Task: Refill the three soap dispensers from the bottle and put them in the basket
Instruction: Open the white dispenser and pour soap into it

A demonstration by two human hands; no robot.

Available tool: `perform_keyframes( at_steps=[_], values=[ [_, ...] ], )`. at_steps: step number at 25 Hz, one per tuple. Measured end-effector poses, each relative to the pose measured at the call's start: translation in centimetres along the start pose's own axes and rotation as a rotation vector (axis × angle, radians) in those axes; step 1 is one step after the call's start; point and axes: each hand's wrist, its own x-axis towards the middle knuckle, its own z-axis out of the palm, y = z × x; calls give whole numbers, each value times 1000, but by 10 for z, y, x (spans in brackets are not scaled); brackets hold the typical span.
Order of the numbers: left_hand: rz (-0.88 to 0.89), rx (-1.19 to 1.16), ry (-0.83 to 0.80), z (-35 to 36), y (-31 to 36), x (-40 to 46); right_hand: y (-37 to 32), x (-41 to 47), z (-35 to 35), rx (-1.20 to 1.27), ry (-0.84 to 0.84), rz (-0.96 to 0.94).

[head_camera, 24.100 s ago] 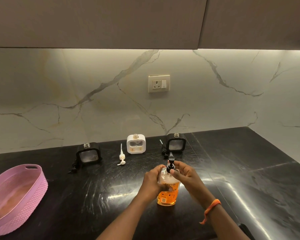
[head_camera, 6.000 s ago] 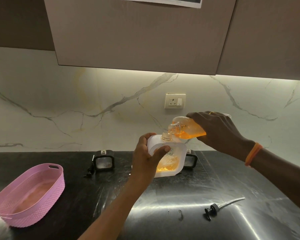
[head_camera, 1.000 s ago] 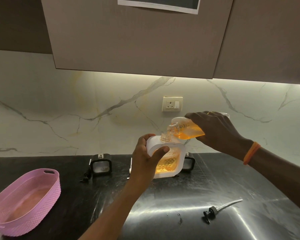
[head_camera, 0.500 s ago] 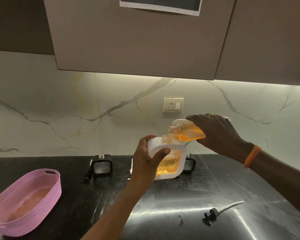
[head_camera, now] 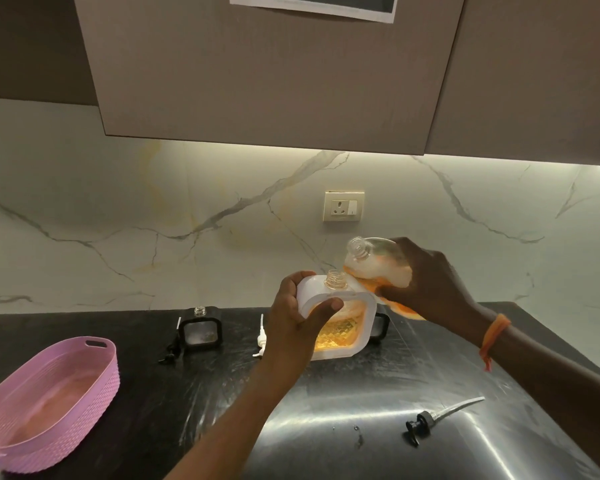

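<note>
While the black pump head (head_camera: pixel 426 421) with its clear tube lies nearest on the glossy black desk (head_camera: pixel 326 427), the pink basket (head_camera: pixel 42 400) sits at the left edge. Further in, the left hand (head_camera: pixel 291 323) grips the white soap dispenser (head_camera: pixel 340 323), lifted and partly filled with orange soap, its neck uncapped. Just beside it, the right hand (head_camera: pixel 426 285) holds the refill bottle (head_camera: pixel 374 265) tilted, mouth raised above the dispenser neck. Behind lie a white pump (head_camera: pixel 261 337) and a black dispenser (head_camera: pixel 201 330); another black dispenser (head_camera: pixel 380 327) peeks out behind the white one.
</note>
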Motion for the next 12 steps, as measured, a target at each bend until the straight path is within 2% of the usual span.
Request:
perform_keyframes(
  at_steps=[3,12],
  values=[
    [-5,-31,0,1,-2,-2,21,-17,25,170,-11,231],
    [-33,-26,-2,11,-15,-2,77,-81,103,328,54,635]
  ],
)
